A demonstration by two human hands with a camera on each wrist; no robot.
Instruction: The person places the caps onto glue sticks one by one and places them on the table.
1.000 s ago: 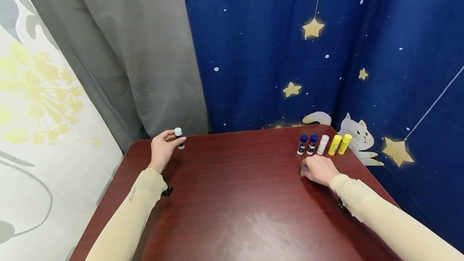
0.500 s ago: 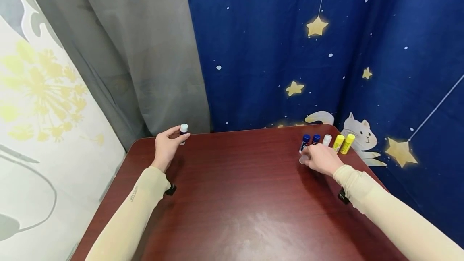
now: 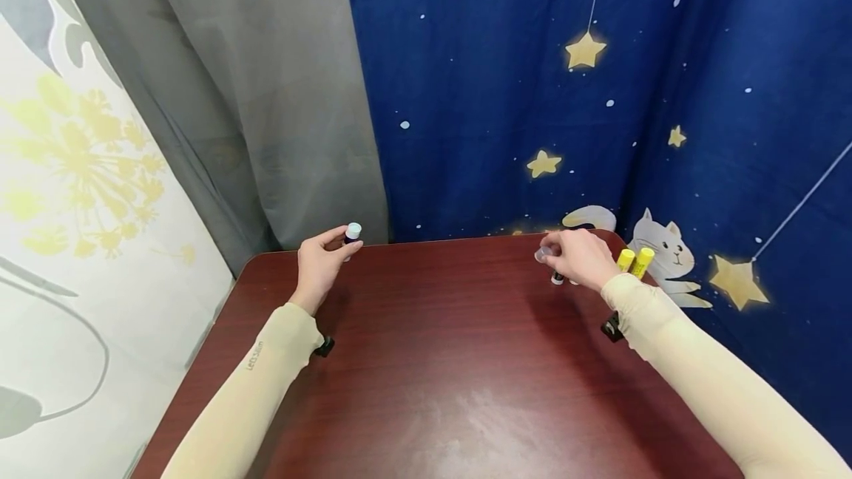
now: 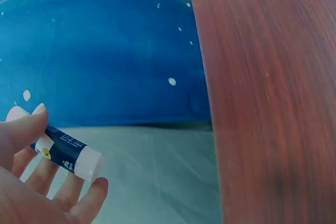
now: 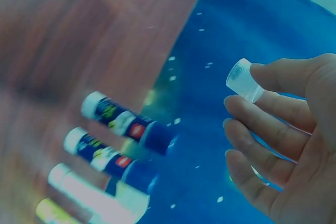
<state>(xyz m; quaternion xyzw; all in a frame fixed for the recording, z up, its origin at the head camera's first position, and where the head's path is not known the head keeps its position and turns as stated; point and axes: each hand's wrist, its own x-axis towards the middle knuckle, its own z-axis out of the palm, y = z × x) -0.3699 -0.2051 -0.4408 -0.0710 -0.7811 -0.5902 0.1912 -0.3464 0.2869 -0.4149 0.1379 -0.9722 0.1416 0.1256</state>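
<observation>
My left hand (image 3: 321, 265) holds a glue stick (image 4: 63, 150) with a dark blue label and white ends, near the table's far left edge. The thumb lies across one end, and fingers curl behind the barrel. At the right, my right hand (image 3: 580, 257) pinches a small translucent ridged cap (image 5: 244, 81) between thumb and fingers, raised over the row of glue sticks. Two blue-capped glue sticks (image 5: 113, 153) and a white one (image 5: 86, 195) stand below it, mostly hidden by the hand in the head view. Two yellow glue sticks (image 3: 642, 262) show behind the wrist.
The dark red wooden table (image 3: 426, 346) reaches back to a grey curtain (image 3: 299, 94) and a blue star-patterned curtain (image 3: 466, 94). The standing row is close to the table's far right corner. A patterned white wall or drape (image 3: 86, 242) borders the left side.
My right hand, with the cap, has risen from the table and moved back over the glue sticks, covering several. My left hand has shifted slightly right and up with its glue stick.
</observation>
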